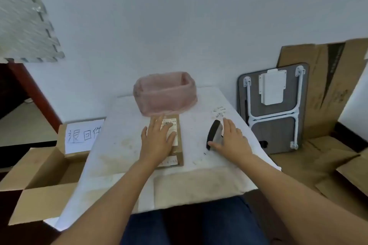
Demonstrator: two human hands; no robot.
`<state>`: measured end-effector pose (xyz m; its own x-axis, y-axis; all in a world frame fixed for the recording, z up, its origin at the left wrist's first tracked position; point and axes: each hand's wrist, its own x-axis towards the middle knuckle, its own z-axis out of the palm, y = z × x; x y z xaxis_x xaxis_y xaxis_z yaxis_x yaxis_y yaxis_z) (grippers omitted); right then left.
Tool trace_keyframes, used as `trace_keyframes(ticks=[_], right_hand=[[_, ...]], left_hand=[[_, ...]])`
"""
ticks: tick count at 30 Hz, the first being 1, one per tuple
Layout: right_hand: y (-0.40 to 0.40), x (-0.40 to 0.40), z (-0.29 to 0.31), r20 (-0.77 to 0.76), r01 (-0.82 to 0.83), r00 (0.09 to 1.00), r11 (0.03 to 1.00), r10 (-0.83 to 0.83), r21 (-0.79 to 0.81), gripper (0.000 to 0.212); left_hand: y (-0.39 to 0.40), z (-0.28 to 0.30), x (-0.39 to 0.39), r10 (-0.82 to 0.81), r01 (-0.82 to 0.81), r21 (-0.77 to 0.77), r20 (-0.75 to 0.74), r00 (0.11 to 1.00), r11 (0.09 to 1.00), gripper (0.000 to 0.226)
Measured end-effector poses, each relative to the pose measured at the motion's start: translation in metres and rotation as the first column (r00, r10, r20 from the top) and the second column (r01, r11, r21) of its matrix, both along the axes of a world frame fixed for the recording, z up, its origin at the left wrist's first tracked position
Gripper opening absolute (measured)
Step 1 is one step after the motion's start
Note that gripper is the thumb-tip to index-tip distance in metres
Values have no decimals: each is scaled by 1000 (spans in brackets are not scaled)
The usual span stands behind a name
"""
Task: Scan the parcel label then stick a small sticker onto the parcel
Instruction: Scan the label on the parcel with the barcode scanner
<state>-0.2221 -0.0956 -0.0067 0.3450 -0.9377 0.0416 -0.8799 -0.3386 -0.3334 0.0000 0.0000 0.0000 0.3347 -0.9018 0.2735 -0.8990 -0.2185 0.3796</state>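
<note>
Left hand point(158, 141) half-hides parcel point(177, 146); right hand point(233, 141) covers scanner point(213, 134).

Two bare forearms without sleeves, watch or rings end in the left hand point(158, 142) and right hand point(233, 141), while dark blue trousers cover the lap at the frame's bottom centre.

pink basket point(165, 93), open cardboard box point(37, 181), folded table point(272, 107), handwritten sign point(83, 135)
</note>
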Motion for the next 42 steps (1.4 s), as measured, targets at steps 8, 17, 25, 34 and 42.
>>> trace_keyframes(ticks=[8,17,25,34,42], right_hand=[[12,-6,-5,-37,55,998,987,-50,153,32],[20,27,43,702,-97,591,830,-396,550,35],[41,60,38,730,-288,431,685,-531,669,12],[56,74,27,698,-160,667,864,-263,478,27],[64,75,30,610,-63,768,925,-195,374,19]], left_hand=[[11,-11,-6,-40,42,-32,51,998,999,37],[19,-3,11,63,-86,-108,-203,977,990,49],[27,-1,21,194,-174,99,-683,704,980,76],[34,-3,11,191,-51,186,-898,395,981,34],[35,4,14,266,-80,254,-929,258,964,45]])
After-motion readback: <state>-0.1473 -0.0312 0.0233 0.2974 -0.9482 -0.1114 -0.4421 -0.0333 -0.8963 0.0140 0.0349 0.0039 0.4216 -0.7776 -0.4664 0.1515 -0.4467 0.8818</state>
